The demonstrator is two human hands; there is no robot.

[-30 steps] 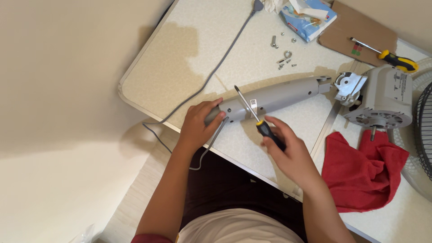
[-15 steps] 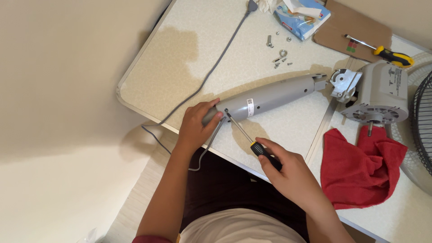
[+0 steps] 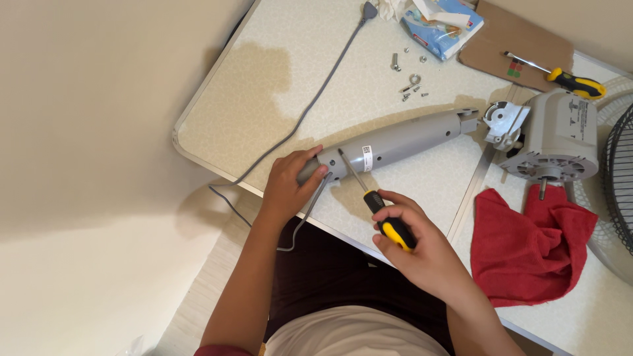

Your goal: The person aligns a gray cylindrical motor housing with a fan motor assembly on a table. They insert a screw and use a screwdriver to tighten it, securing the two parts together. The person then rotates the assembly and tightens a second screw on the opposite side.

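Note:
A grey fan stand tube (image 3: 402, 140) lies across the speckled table (image 3: 264, 99), its far end joined to the grey fan motor housing (image 3: 557, 135). My left hand (image 3: 290, 184) grips the tube's near end at the table edge. My right hand (image 3: 419, 247) holds a yellow-and-black screwdriver (image 3: 379, 207); its tip rests on the tube close to my left fingers.
A grey power cord (image 3: 310, 109) runs from the tube's end across the table. Loose screws and a washer (image 3: 410, 82) lie behind the tube. A red cloth (image 3: 527, 247), a second screwdriver (image 3: 570, 79) on a cardboard piece, a tissue pack (image 3: 442, 23) and a fan grille (image 3: 620, 165) sit right.
The screwdriver swung from lying across the tube to pointing at its near end. My right hand drew back toward me. My left hand kept its grip.

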